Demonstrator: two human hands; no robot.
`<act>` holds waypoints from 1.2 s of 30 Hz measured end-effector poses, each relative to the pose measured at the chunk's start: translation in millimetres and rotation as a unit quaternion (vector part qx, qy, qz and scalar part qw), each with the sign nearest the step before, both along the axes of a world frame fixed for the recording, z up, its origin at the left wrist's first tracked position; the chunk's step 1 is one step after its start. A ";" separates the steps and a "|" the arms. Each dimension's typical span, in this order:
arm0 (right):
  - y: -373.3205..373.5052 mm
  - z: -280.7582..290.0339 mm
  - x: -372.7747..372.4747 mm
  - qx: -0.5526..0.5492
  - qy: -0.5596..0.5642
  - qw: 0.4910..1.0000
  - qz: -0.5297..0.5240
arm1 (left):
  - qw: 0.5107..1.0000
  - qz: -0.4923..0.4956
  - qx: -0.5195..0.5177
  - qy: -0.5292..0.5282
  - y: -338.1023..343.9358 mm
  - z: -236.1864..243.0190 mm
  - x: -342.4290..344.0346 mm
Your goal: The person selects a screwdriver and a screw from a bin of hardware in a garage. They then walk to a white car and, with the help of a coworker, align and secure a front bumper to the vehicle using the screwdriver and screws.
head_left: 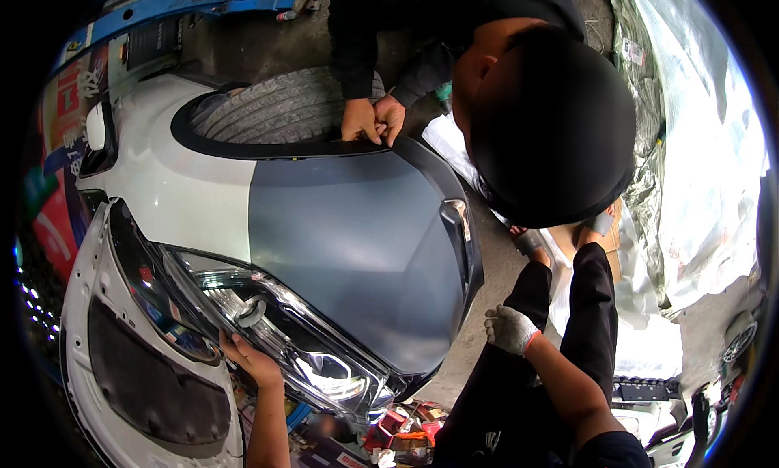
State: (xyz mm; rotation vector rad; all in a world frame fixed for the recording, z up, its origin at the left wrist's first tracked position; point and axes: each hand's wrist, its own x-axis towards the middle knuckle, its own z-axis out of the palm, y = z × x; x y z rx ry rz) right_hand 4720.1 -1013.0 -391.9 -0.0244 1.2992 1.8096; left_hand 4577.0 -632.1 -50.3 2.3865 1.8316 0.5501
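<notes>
My bare left hand (250, 359) rests with its fingers stretched out at the inner edge of the car's headlight (260, 306), beside the raised hood. My right hand (511, 330), in a white knitted glove, lies against my dark trouser leg with its fingers curled; what they hold, if anything, is hidden. In front of me is a white car's front corner, with a grey bumper section (349, 249) joined to the white fender (178, 151). A co-worker's two hands (375, 120) pinch at the black wheel arch trim (284, 150) above the tyre (276, 107).
A co-worker in dark clothes and a black cap (552, 127) leans in from the far side. The open hood (154, 379) stands at the left. Red boxes and scraps (406, 427) lie low in the middle. Plastic sheeting (698, 168) covers something at the right; a blue lift arm (162, 13) is at upper left.
</notes>
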 end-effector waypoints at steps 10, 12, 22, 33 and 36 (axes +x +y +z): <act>-3.8 -4.1 -4.4 0.003 0.004 1.000 -0.013 | 1.000 -0.006 0.018 0.019 3.6 1.4 -6.3; -4.1 -4.7 -5.5 0.002 0.002 1.000 -0.015 | 1.000 0.008 0.019 0.018 0.9 -0.3 -0.7; -5.2 -3.3 -3.3 0.005 -0.011 1.000 -0.018 | 0.999 0.038 -0.012 0.037 1.6 5.0 -1.3; -3.1 3.5 6.0 -0.006 -0.033 0.999 -0.006 | 0.999 0.032 -0.014 -0.015 2.9 3.2 2.8; -2.8 3.9 8.9 -0.008 -0.027 1.000 -0.012 | 0.999 0.033 -0.012 -0.021 2.1 2.0 1.9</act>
